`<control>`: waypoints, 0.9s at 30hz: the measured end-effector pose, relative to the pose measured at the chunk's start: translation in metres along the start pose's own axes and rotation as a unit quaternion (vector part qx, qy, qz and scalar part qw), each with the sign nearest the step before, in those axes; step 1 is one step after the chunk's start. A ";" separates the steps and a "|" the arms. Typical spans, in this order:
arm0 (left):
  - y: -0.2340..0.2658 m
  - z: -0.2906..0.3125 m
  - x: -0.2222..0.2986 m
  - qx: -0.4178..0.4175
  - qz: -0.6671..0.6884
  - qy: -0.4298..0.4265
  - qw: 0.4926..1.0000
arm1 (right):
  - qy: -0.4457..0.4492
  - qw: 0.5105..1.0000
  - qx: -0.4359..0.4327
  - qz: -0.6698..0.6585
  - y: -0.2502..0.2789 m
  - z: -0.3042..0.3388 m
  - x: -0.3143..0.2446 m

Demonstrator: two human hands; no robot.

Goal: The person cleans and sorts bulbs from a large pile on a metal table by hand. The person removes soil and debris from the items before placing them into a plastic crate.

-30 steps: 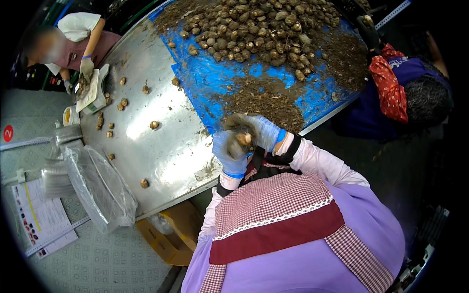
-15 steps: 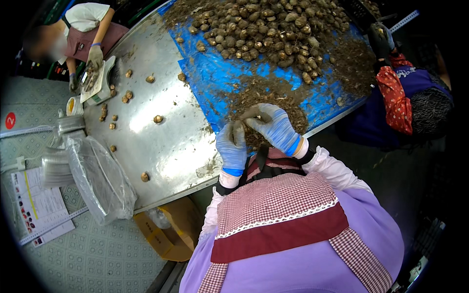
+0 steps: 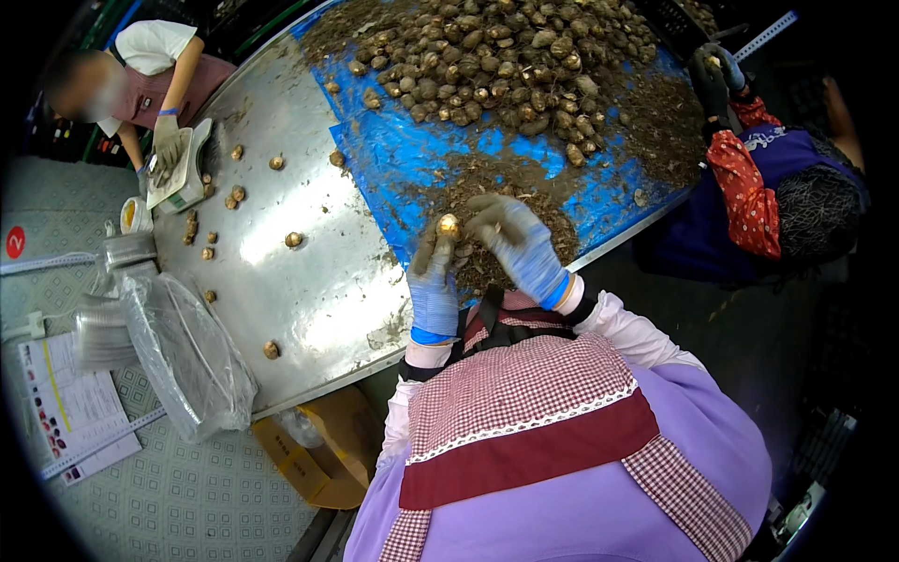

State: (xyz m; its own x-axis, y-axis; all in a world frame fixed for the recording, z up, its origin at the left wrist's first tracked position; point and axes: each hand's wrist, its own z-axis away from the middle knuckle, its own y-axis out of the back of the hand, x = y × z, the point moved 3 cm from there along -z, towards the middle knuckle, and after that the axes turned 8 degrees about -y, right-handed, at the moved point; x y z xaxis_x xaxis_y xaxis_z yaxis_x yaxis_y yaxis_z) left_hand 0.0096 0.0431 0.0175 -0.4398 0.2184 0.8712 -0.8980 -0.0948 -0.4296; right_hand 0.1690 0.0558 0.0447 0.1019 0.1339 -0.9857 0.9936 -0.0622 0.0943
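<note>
My left hand, in a blue glove with a grey-brown dirty palm, is closed on a small taro. The taro's pale, bare end shows above the fingertips. Just to its right, apart from the taro, is my right hand in a matching glove. Its fingers are smeared by motion, and whether they hold anything cannot be made out. Brown peelings and soil lie under and beyond both hands on a blue sheet. Farther off on that sheet is a large heap of taros.
Several loose taros, one nearest, are scattered over the metal table. At far left a person in an apron works at a scale. Another person stands at right. Clear plastic bags and a cardboard box are near the left edge.
My hands have parted: the right moved off to the right, uncovering the taro in my left hand, which is now more upright. The whole view has shifted slightly.
</note>
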 end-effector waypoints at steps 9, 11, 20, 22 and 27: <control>0.000 -0.007 -0.013 -0.066 -0.241 -0.140 0.958 | -0.091 0.982 -0.020 0.165 0.010 -0.008 0.017; -0.012 -0.009 -0.006 -0.090 -0.316 -0.182 0.927 | -0.142 0.982 -0.041 0.121 0.020 -0.010 0.021; -0.043 -0.004 -0.032 -0.179 -0.321 -0.120 0.922 | -0.168 0.983 0.037 0.066 0.055 0.009 0.040; -0.040 -0.010 -0.036 -0.195 -0.309 -0.128 0.922 | -0.166 0.984 0.035 0.048 0.053 0.012 0.046; -0.036 -0.021 -0.058 -0.230 -0.280 -0.134 0.922 | -0.198 0.970 0.069 0.123 0.065 0.028 0.036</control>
State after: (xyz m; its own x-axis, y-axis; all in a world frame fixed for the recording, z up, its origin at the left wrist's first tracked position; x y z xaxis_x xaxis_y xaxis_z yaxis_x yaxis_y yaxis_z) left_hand 0.0678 0.0541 -0.0230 0.0491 -0.1454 0.9882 -0.9123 0.3961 0.1036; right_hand 0.2362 0.0285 0.0112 0.2805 -0.2905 -0.9148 0.9230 -0.1799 0.3402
